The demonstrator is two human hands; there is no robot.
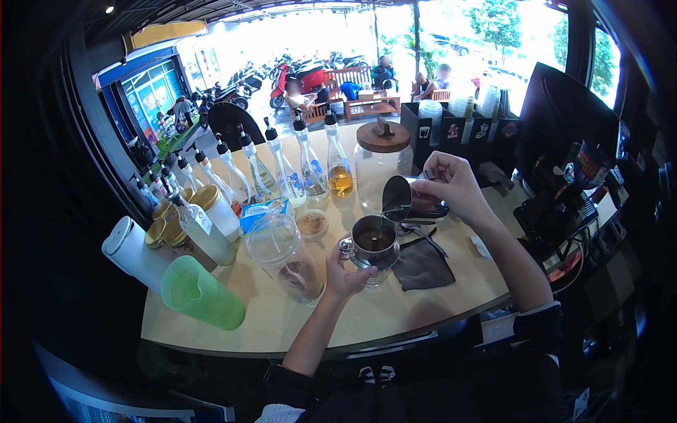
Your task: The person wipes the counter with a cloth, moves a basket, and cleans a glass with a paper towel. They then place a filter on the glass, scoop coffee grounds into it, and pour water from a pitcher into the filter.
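My right hand grips a shiny metal pitcher tipped to the left. A thin stream seems to run from its lip into a metal cup with a side handle. Dark liquid shows inside that cup. My left hand is closed around the cup's lower left side, where clear glass shows beneath the metal. Just right of the cup lie a dark cloth and a slim metal utensil. To the left stands a clear plastic jug with brown contents low inside.
Pump bottles line the counter's far left edge. A wooden-lidded glass jar stands behind the pitcher. Nearer left are a green tumbler, a white-capped bottle and a small dish. A black cup holder and screen flank the right.
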